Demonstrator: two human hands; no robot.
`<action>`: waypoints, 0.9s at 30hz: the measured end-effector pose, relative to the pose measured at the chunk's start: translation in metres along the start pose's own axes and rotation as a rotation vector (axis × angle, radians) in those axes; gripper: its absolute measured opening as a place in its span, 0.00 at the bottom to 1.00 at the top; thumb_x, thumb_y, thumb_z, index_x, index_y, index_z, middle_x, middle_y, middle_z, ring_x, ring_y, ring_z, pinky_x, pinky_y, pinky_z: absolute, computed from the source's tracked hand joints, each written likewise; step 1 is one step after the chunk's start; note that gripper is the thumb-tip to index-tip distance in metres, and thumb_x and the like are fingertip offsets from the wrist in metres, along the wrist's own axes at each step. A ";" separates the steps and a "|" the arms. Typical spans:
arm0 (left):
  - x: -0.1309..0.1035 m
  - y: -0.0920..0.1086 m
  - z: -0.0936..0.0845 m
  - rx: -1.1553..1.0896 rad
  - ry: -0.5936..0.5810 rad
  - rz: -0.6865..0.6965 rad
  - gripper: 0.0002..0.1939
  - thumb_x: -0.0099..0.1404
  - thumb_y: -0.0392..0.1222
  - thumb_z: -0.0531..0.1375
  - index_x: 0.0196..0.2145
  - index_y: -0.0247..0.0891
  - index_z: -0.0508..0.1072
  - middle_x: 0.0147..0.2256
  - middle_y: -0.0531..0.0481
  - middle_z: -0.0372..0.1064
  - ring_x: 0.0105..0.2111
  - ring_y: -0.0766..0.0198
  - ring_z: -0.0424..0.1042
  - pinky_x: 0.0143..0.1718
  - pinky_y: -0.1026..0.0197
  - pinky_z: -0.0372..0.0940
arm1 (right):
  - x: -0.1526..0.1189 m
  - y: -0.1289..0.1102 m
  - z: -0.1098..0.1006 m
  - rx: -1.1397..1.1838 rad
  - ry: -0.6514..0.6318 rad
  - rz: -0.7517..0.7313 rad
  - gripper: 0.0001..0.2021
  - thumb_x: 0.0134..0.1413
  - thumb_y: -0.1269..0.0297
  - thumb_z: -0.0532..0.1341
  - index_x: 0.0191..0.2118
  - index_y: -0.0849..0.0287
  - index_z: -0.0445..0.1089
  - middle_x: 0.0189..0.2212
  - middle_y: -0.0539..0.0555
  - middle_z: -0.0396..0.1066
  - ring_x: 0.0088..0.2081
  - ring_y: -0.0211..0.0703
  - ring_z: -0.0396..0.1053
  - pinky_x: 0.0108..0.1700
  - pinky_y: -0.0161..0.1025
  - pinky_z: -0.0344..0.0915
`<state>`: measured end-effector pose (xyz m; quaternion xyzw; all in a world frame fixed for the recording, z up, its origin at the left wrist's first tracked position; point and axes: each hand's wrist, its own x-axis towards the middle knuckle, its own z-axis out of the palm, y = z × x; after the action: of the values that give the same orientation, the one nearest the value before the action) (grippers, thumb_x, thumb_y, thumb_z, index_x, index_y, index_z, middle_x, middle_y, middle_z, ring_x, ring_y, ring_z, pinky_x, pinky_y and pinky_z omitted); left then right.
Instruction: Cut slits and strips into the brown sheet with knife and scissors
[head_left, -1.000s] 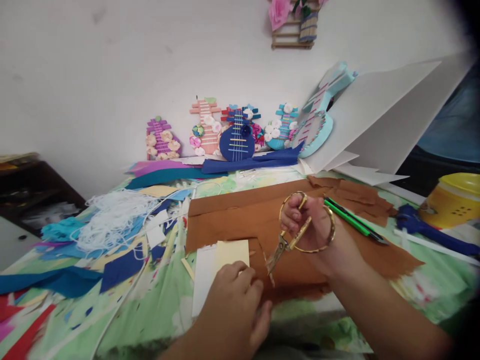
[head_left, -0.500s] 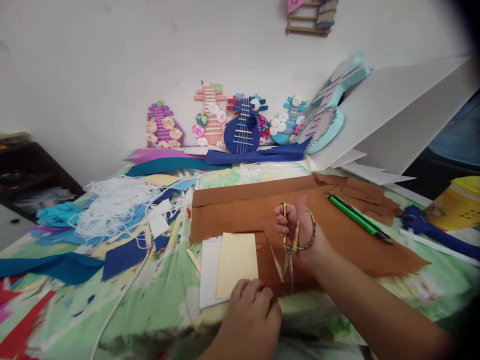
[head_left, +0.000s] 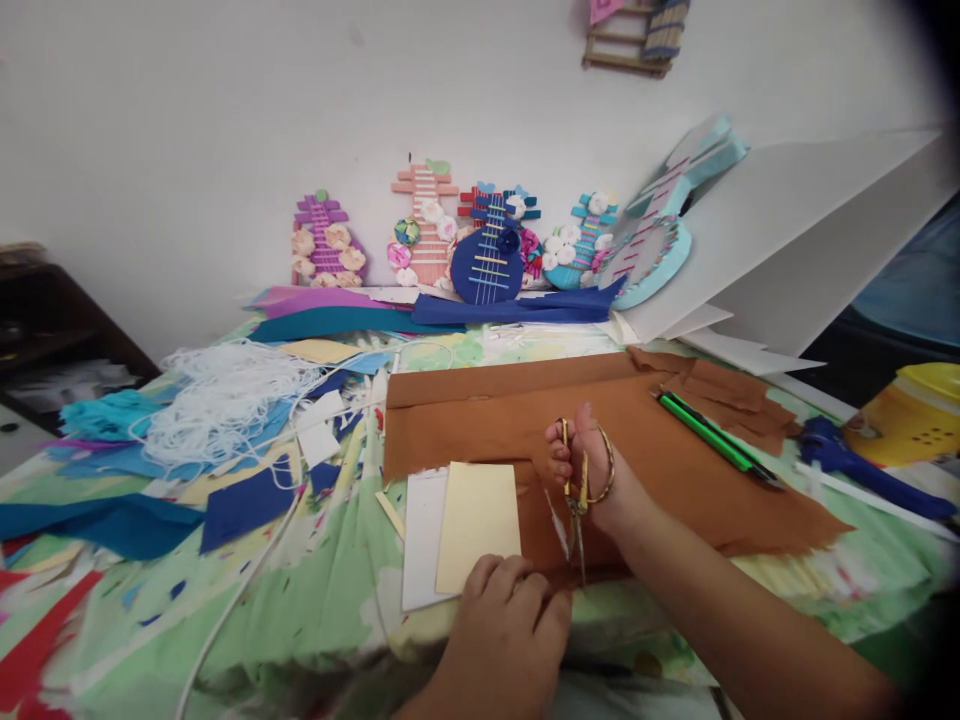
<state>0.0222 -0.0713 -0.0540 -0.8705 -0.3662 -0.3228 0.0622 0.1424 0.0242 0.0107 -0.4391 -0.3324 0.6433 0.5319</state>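
My right hand point(head_left: 596, 465) is closed on a pair of gold-handled scissors point(head_left: 576, 500), its fingers and thumb at the handle loops. The blades point down towards the table's near edge, slightly apart, over a brown sheet point(head_left: 630, 430). A slit or crease with a pale edge runs in the sheet beside them. My left hand point(head_left: 514, 625) rests at the near edge of a cream paper rectangle point(head_left: 478, 525), its fingers bent and slightly apart. The fingertips are partly hidden. Under the cream paper lies a white rectangle point(head_left: 422, 540).
A green pen-like tool point(head_left: 705, 430) lies on the brown sheet. At right are a blue glue gun point(head_left: 862, 465) and a yellow basket point(head_left: 919, 410). White cord point(head_left: 225, 400) and paper scraps are heaped at left. Several decorated instrument models point(head_left: 487, 255) lean against the wall.
The view has shifted slightly. My right hand and the scissors sit a little lower, the blades still pointing down. My left hand stays by the cream paper.
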 end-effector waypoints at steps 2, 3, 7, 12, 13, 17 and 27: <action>0.000 0.000 0.000 -0.014 -0.014 -0.007 0.07 0.58 0.34 0.49 0.32 0.36 0.66 0.27 0.49 0.64 0.31 0.60 0.61 0.33 0.56 0.57 | -0.001 0.001 0.000 -0.008 0.006 -0.001 0.21 0.33 0.46 0.59 0.22 0.61 0.58 0.13 0.41 0.49 0.13 0.25 0.46 0.15 0.26 0.46; 0.000 0.000 0.000 -0.020 -0.015 -0.010 0.07 0.58 0.34 0.49 0.32 0.36 0.66 0.27 0.49 0.64 0.31 0.60 0.61 0.32 0.56 0.57 | -0.001 0.002 0.000 -0.013 0.008 -0.005 0.21 0.34 0.46 0.59 0.22 0.61 0.57 0.13 0.41 0.48 0.13 0.25 0.45 0.15 0.26 0.46; -0.001 0.000 0.002 -0.036 -0.021 -0.022 0.07 0.57 0.33 0.50 0.33 0.35 0.66 0.28 0.50 0.64 0.31 0.61 0.61 0.32 0.57 0.56 | 0.001 0.004 -0.001 -0.025 -0.004 -0.028 0.20 0.37 0.47 0.59 0.21 0.60 0.57 0.12 0.41 0.48 0.13 0.26 0.46 0.15 0.26 0.46; 0.001 0.000 0.001 0.022 0.006 -0.017 0.10 0.57 0.30 0.48 0.35 0.32 0.66 0.25 0.49 0.63 0.27 0.60 0.59 0.29 0.56 0.54 | -0.006 -0.002 -0.001 0.011 0.015 -0.080 0.21 0.36 0.45 0.58 0.22 0.61 0.58 0.13 0.42 0.48 0.13 0.26 0.46 0.15 0.26 0.44; 0.002 0.001 0.001 0.033 0.011 -0.017 0.10 0.57 0.30 0.48 0.35 0.32 0.67 0.24 0.49 0.62 0.26 0.60 0.59 0.28 0.57 0.54 | -0.009 -0.005 -0.002 0.021 0.006 -0.110 0.21 0.35 0.44 0.58 0.22 0.61 0.58 0.14 0.42 0.49 0.14 0.26 0.46 0.15 0.27 0.44; 0.006 0.002 -0.001 0.046 0.004 -0.043 0.08 0.57 0.30 0.48 0.27 0.35 0.67 0.22 0.50 0.59 0.24 0.61 0.57 0.25 0.58 0.53 | -0.022 -0.014 -0.007 0.050 -0.089 -0.286 0.24 0.31 0.41 0.58 0.23 0.60 0.60 0.15 0.43 0.49 0.15 0.27 0.46 0.16 0.29 0.43; 0.009 0.002 0.004 -0.009 0.066 -0.093 0.09 0.55 0.28 0.48 0.29 0.35 0.66 0.29 0.48 0.65 0.34 0.59 0.62 0.38 0.53 0.56 | -0.033 -0.004 -0.013 -0.005 -0.165 -0.347 0.24 0.30 0.41 0.60 0.26 0.59 0.61 0.17 0.44 0.50 0.17 0.30 0.46 0.19 0.31 0.43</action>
<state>0.0306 -0.0662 -0.0517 -0.8417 -0.4025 -0.3556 0.0551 0.1574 -0.0072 0.0159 -0.3222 -0.4471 0.5749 0.6048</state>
